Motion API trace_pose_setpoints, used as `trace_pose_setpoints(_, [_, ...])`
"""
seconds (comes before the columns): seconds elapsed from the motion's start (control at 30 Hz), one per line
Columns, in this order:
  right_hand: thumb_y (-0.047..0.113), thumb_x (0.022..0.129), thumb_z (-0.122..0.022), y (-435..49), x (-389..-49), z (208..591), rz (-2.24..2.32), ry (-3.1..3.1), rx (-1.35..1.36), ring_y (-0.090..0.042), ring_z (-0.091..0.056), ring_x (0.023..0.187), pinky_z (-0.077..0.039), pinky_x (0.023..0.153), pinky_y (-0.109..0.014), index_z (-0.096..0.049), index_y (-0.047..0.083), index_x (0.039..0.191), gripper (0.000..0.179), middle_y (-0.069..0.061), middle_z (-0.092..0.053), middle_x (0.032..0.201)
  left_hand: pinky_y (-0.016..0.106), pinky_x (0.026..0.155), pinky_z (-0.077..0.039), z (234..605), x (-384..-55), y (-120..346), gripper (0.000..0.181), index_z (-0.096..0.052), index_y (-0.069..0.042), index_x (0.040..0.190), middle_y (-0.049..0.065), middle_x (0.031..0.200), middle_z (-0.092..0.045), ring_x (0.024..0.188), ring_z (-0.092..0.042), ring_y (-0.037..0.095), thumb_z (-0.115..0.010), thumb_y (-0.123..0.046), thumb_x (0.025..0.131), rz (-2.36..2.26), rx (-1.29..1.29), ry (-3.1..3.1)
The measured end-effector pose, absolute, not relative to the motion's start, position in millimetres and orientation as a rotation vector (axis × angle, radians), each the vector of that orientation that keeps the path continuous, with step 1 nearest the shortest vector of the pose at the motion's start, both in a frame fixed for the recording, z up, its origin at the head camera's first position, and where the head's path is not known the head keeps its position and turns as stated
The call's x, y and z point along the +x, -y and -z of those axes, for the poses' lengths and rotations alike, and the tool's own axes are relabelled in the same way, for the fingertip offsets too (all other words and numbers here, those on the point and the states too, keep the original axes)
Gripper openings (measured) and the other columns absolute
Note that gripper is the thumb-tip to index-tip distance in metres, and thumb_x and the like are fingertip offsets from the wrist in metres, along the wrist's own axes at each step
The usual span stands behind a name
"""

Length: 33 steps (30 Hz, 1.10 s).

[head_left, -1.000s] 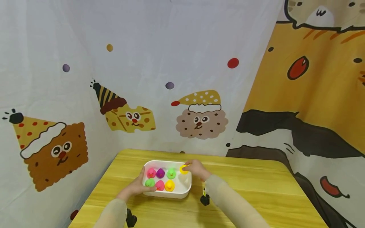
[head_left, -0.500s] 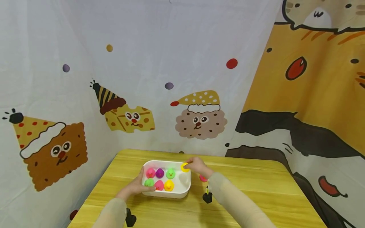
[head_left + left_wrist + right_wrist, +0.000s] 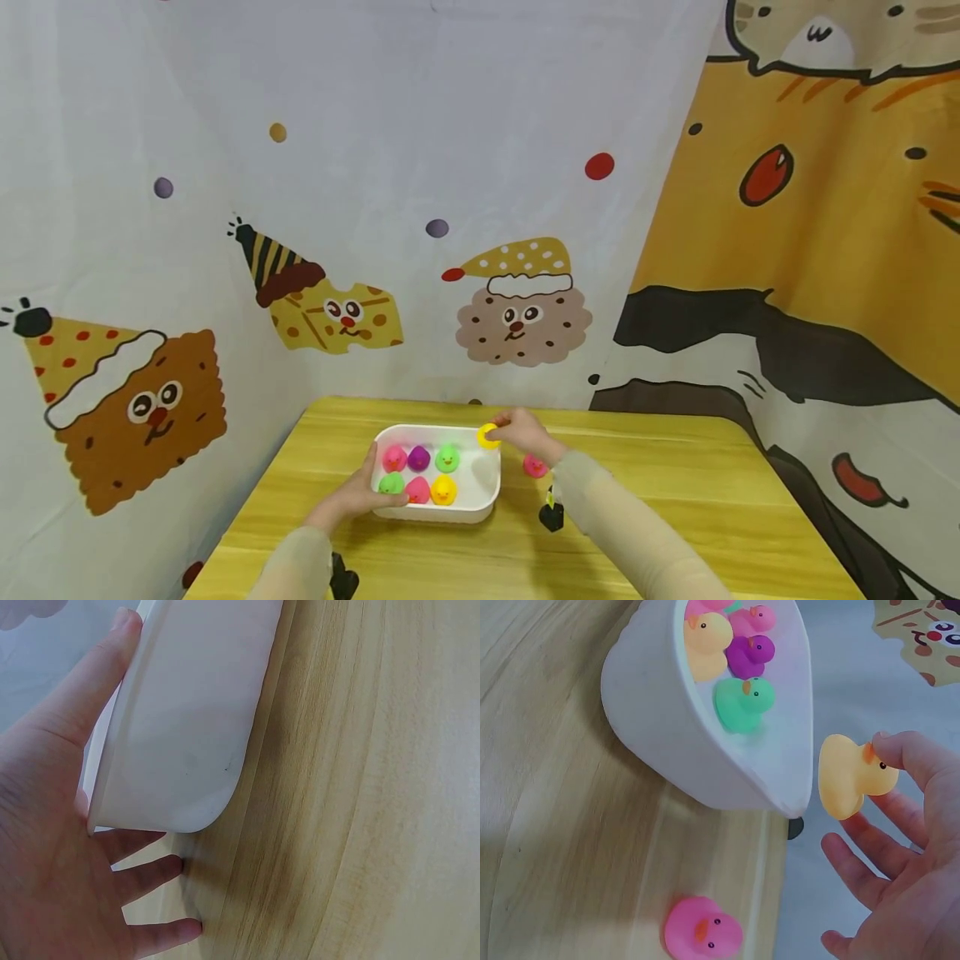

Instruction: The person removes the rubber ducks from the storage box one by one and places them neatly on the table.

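Note:
A white plastic tub (image 3: 474,515) stands on the table, holding several rubber ducks, among them a purple one (image 3: 418,458), a green one (image 3: 447,458) and a yellow one (image 3: 444,490). My left hand (image 3: 358,492) holds the tub's left end, thumb along the front rim; in the left wrist view its other fingers are spread at the end wall. Above the tub's back right corner, my right hand (image 3: 522,433) pinches another yellow rubber duck (image 3: 846,778) between thumb and fingers. A pink rubber duck (image 3: 535,466) sits on the table, right of the tub.
The wooden table (image 3: 660,500) reaches back to a white cloth backdrop (image 3: 360,108) printed with cartoon food. Black wrist-worn pieces hang beneath both sleeves, one near the right sleeve (image 3: 615,517).
My right hand, pinching the yellow duck, has moved slightly up and right from inside the tub to over its corner. The pink duck on the table has come into view. My left hand stays put.

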State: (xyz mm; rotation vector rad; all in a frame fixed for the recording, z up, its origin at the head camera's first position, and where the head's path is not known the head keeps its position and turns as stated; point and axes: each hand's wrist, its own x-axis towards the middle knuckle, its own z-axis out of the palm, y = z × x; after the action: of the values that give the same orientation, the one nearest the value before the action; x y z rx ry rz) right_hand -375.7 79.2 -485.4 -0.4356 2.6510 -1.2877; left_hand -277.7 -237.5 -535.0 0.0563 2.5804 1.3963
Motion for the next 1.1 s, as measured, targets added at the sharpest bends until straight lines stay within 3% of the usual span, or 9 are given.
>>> trace_pose_setpoints(0.37, [0.017, 0.082, -0.076, -93.5, -375.1, 473.1, 1.309, -2.678, -0.422, -0.018, -0.060, 0.081, -0.055, 0.076, -0.032, -0.070, -0.001, 0.103, 0.028, -0.007, -0.068, 0.095, 0.067, 0.108, -0.019, 539.1, -278.5, 239.4, 0.127, 0.012, -0.001, 0.152, 0.037, 0.152, -0.012, 0.135, -0.022, 0.054, -0.084, -0.033, 0.075, -1.394, 0.074, -2.580])
trace_pose_setpoints(1.1, [0.012, 0.079, -0.076, -132.9, -374.2, 474.2, 1.316, -2.741, -0.480, -0.020, -0.059, 0.088, -0.054, 0.078, -0.034, -0.072, 0.001, 0.100, 0.024, -0.007, -0.068, 0.100, 0.069, 0.107, -0.016, 538.7, -279.5, 238.6, 0.127, 0.014, -0.001, 0.151, 0.037, 0.153, -0.006, 0.136, -0.016, 0.056, -0.082, -0.036, 0.077, -1.380, 0.071, -2.563])
